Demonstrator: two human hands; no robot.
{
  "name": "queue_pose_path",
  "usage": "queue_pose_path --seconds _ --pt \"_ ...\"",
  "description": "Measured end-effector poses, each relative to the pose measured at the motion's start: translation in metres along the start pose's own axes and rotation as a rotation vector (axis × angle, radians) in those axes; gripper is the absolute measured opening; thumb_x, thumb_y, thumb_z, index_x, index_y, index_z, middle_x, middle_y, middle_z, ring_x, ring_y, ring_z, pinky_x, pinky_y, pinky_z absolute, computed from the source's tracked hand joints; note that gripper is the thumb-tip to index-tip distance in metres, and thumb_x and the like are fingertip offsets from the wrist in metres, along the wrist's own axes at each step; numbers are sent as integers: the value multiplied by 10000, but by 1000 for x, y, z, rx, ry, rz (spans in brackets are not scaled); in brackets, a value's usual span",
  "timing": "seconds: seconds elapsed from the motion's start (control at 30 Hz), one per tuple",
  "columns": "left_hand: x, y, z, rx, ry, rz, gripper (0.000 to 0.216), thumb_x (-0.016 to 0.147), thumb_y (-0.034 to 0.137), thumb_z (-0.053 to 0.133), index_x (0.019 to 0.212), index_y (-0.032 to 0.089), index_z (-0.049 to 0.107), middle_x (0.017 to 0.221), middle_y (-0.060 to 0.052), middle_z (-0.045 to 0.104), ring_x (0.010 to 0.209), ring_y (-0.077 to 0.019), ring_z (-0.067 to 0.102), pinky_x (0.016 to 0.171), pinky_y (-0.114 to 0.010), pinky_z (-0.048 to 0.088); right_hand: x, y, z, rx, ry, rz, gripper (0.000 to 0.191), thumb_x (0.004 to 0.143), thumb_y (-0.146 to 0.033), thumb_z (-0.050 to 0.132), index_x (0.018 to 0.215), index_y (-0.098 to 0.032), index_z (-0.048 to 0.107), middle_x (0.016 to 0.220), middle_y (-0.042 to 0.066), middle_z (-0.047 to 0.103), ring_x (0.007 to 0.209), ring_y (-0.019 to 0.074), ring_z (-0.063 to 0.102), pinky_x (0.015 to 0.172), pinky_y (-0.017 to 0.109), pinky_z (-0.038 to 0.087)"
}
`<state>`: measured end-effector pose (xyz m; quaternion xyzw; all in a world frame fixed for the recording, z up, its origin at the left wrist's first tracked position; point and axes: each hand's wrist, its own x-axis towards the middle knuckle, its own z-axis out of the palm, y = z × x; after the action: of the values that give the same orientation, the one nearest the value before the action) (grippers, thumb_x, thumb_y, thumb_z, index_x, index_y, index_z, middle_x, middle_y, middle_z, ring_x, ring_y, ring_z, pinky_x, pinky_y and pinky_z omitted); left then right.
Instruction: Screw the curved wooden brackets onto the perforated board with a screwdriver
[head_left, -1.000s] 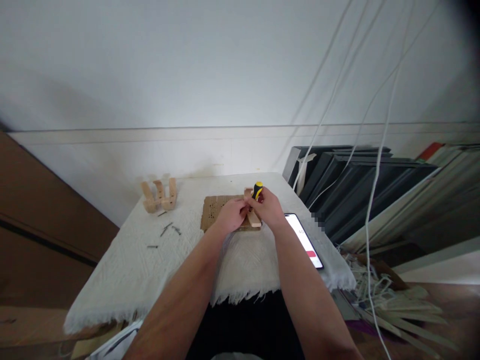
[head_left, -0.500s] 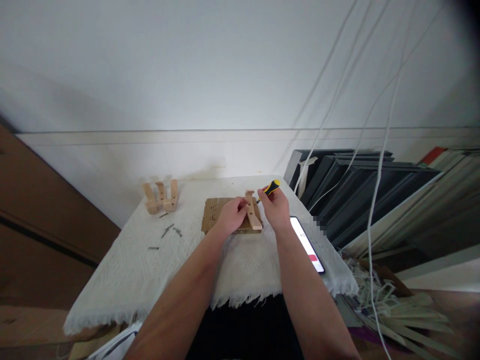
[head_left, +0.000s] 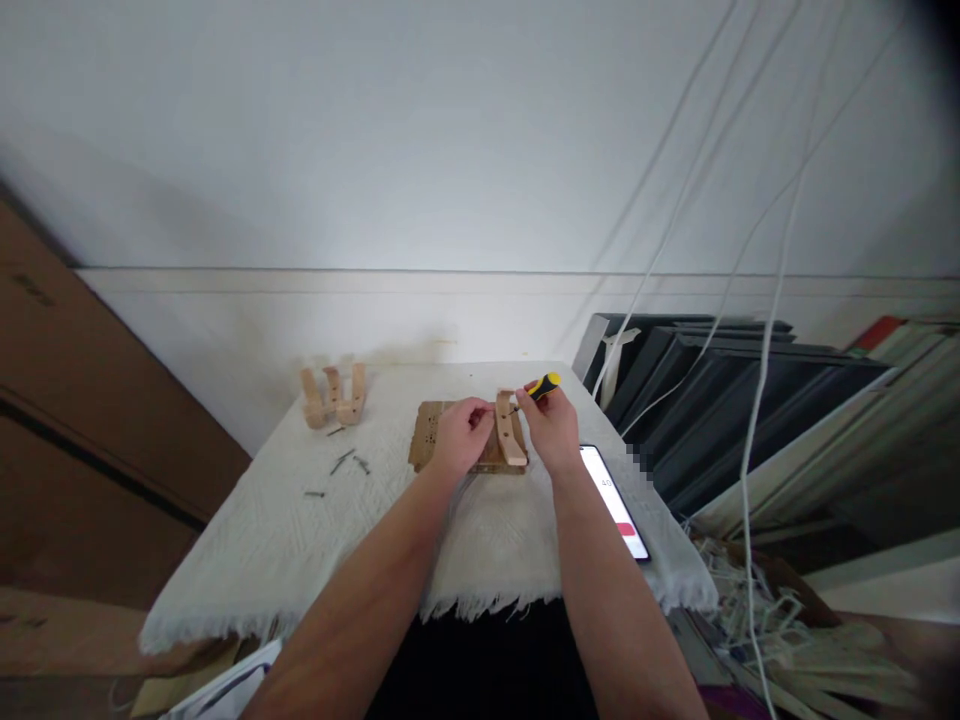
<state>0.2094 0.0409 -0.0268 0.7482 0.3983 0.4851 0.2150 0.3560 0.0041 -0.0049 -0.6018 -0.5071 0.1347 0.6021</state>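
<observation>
A curved wooden hook [head_left: 510, 438] with dark holes lies on a piece of brown cardboard [head_left: 424, 440]. Just left of it, my left hand [head_left: 461, 437] is closed in a pinch; whatever its fingertips hold is too small to make out. My right hand [head_left: 553, 425] grips a yellow and black screwdriver [head_left: 545, 386], its shaft pointing down and left to the hook's upper part. Whether the tip sits in a hole I cannot tell. Several similar wooden hooks [head_left: 354, 402] stand together at the back left, with several loose screws [head_left: 343, 461] scattered in front of them.
A phone [head_left: 611, 500] with a lit screen lies beside my right forearm. A fringed white cloth [head_left: 499, 545] covers the table, which stands against a white wall. Dark panels [head_left: 720, 400] lean at the right, and white cables [head_left: 761, 400] hang before them.
My left fingers have come off the wooden hook and are pinched a little to its left. The screwdriver stays in my right hand at the hook, its handle slightly lower. The view has shifted slightly.
</observation>
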Motion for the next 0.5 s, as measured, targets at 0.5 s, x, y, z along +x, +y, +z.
queue_pose_path --seconds 0.5 --pt "-5 9 -14 4 -59 -169 266 859 327 497 970 182 691 764 -31 684 678 -137 586 676 -246 460 -11 -5 -4 -99 -10 21 405 730 -555 625 902 -190 649 805 66 671 739 224 617 731 368 449"
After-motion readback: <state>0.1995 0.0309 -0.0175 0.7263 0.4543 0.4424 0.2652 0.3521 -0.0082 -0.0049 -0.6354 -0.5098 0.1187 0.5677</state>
